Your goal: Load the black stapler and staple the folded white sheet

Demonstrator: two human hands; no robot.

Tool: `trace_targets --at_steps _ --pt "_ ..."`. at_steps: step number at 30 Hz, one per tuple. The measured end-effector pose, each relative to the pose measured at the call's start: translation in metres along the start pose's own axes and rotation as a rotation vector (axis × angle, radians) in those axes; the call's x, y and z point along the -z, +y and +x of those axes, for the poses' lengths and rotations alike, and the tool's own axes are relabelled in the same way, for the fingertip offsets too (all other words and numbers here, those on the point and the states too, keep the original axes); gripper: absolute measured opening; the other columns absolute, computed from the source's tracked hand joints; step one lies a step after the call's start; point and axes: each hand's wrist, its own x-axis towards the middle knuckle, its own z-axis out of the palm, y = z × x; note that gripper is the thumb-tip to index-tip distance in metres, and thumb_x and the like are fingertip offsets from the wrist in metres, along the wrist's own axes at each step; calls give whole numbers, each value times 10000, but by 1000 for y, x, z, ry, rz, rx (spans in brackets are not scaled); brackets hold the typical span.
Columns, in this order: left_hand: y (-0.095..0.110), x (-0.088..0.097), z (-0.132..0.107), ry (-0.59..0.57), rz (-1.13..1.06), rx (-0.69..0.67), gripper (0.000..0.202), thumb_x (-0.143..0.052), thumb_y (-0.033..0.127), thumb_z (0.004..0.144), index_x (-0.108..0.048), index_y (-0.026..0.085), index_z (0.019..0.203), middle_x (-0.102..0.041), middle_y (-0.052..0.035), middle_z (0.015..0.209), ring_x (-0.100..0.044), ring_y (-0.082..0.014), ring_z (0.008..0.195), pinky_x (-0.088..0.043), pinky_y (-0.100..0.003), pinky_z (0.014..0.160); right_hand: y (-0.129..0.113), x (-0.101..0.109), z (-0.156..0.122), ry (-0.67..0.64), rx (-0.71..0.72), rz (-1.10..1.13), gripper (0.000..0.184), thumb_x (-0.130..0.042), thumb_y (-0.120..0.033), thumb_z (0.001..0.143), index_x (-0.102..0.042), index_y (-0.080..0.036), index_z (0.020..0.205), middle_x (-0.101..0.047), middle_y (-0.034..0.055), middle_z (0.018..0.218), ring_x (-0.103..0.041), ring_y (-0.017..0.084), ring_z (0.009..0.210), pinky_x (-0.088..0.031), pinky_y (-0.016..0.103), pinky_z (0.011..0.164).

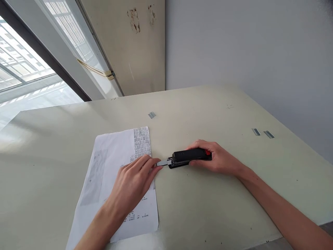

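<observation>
A black stapler (191, 156) with a red patch at its rear lies level over the table, its front pointing left. My right hand (218, 158) is wrapped round its rear half, thumb on the near side. From the front end sticks out a narrow metal staple tray (163, 162). Its tip is pinched between the thumb and fingers of my left hand (137, 177). Beneath that hand are printed paper sheets (114, 146), partly covered by my wrist and forearm. Whether staples sit in the tray I cannot tell.
One staple strip (152, 115) lies beyond the papers. Two more, a nearer strip (256, 132) and a strip beside it (269, 134), are at the right. The pale table (208, 208) meets a grey wall (247, 45). A cabinet door with a handle (96, 69) stands behind.
</observation>
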Motion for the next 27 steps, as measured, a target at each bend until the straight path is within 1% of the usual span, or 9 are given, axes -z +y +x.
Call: trace_targets --at_steps 10,14,17,19,21,25,27 --pt "0 0 -1 -48 -14 29 296 -442 382 1125 -677 203 1138 -687 -5 903 -636 -136 658 -392 -267 533 -1 -1 1 7 4 2 315 -778 -489 882 -738 -317 1143 -732 26 1147 -656 241 1000 -502 354 832" --pt "-7 4 -2 -92 -113 69 290 -492 421 1104 -683 219 1185 -697 0 938 -661 -146 711 -448 -274 572 -1 -1 1 0 -8 -3 331 -775 -500 880 -740 -317 1154 -733 34 1154 -660 251 1012 -511 361 833" --pt "-14 10 -3 -111 -220 73 248 -532 392 1092 -708 230 1157 -719 3 986 -684 -151 794 -493 -275 637 -2 -1 1 6 -13 24 345 -791 -488 867 -734 -320 1162 -735 30 1151 -662 249 999 -514 364 838" --pt "-18 14 -3 -128 -283 39 220 -553 360 1086 -726 233 1130 -734 4 998 -685 -155 835 -511 -279 692 -3 0 1 10 -18 52 320 -797 -470 864 -735 -319 1140 -739 20 1116 -660 238 959 -511 357 813" --pt "-20 15 -2 -146 -331 -32 188 -585 335 1072 -742 233 1097 -746 10 957 -673 -158 834 -512 -284 723 -3 1 1 -6 -9 86 272 -789 -436 877 -741 -317 1117 -741 14 1091 -657 234 949 -504 352 795" --pt "-15 10 1 -141 -367 -191 131 -656 316 1035 -758 236 1021 -750 26 873 -633 -153 763 -476 -285 700 -4 -2 2 -126 67 162 234 -791 -334 884 -751 -310 1113 -739 18 1160 -667 240 1039 -503 353 840" --pt "-10 6 3 -119 -360 -220 127 -682 334 1016 -753 236 977 -747 28 860 -618 -148 736 -453 -281 676 -4 -6 1 -166 108 171 238 -798 -313 879 -749 -305 1112 -736 21 1181 -670 236 1056 -503 349 849"
